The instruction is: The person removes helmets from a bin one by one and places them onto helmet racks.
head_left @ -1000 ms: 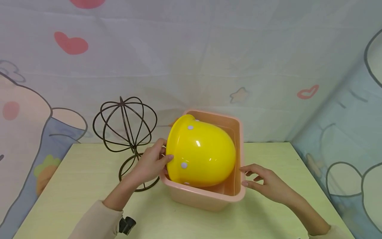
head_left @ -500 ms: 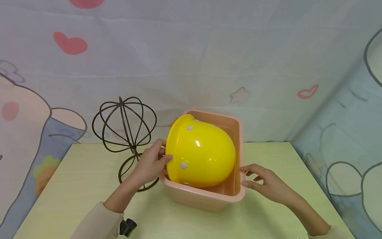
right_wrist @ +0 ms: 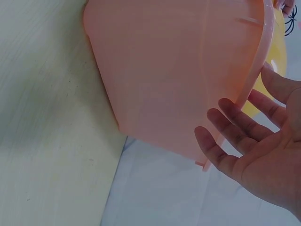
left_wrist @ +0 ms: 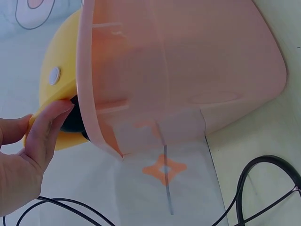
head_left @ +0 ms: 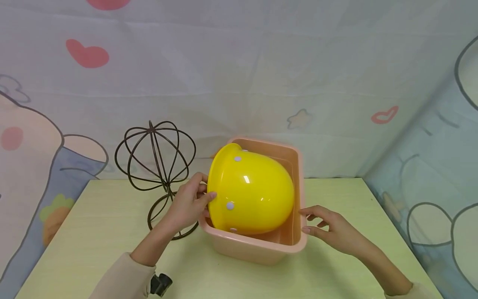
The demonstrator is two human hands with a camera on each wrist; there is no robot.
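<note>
**Left hand on the helmet brim, right hand beside the basin**

A yellow helmet lies on its side in a pink basin that stands on the pale green table. The dome of the helmet points toward 3 o'clock and its open brim toward 9 o'clock, so its long axis goes across the basin from left to right. The helmet is bigger than the basin is deep, and most of it rises above the rim.

The left hand is at 9 o'clock from the helmet and grips it at the brim: the thumb lies on the outer shell and the other fingers curl around the edge. The left wrist view shows the same, with a finger pressed on the yellow brim just beside the wall of the basin.

The right hand is at 3 o'clock from the basin, near its right wall. Its fingers are relaxed and a little spread, and they grasp nothing. In the right wrist view the fingertips are just beside the rim; I cannot tell if they touch it.

The left hand is therefore the nearer one to the helmet. A black wire stand is on the table at 9 o'clock from the basin, behind the left hand.
</note>
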